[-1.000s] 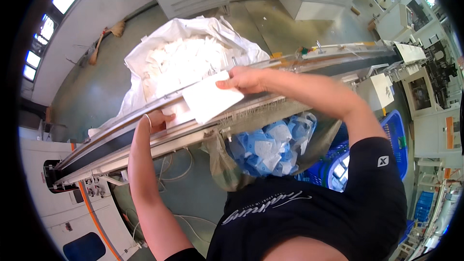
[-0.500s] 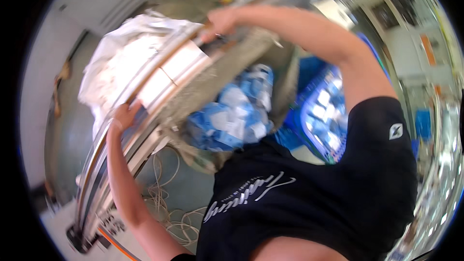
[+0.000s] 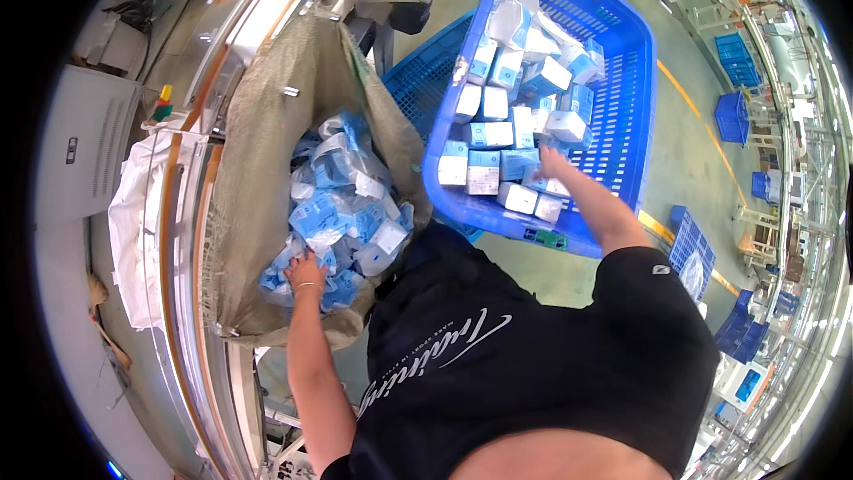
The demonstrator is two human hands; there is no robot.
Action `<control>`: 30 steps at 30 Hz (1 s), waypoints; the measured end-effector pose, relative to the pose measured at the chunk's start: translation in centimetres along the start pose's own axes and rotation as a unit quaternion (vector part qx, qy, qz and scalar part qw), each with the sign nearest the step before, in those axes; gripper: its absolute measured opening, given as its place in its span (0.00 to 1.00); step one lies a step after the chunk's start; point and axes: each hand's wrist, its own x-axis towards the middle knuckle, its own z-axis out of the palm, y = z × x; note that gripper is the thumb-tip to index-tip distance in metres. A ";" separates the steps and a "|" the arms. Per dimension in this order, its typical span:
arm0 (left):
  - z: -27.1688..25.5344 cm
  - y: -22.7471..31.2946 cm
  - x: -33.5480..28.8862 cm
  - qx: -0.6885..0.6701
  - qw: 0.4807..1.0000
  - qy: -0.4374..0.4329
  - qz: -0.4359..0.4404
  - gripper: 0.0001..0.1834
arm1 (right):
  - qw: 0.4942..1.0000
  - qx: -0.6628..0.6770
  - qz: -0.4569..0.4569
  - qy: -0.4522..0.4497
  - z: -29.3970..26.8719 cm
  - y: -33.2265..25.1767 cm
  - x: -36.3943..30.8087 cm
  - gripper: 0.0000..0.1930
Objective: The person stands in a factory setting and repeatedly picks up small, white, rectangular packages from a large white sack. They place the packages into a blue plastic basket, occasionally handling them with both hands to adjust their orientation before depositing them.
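Note:
My left hand [image 3: 306, 274] reaches into a coarse beige sack [image 3: 258, 142], its fingers spread on crumpled blue-and-white packaging [image 3: 322, 215] heaped inside. I see nothing gripped in it. On my other side, my right hand [image 3: 553, 166] is over the near part of a blue plastic basket [image 3: 641, 116]. Its fingers are apart and touch small blue-and-white boxes [image 3: 519, 163]; the fingertips are partly hidden among them. Some boxes stand in rough rows, while others lie jumbled toward the far side.
A metal-edged rail [image 3: 191, 169] runs along the sack's left, with a white bag [image 3: 142, 222] beyond it. Another blue crate [image 3: 413, 67] sits partly under the basket. Blue bins [image 3: 732, 116] and shelving line the right side.
Both hands have left the long rail. My left hand is now down in the sack and my right hand in the basket. The view has swung right, showing the whole basket.

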 end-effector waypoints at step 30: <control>-20.8 5.2 -22.6 -0.636 0.622 0.412 0.198 0.34 | 0.617 0.449 -0.642 -0.073 -13.7 -34.7 -32.0 0.41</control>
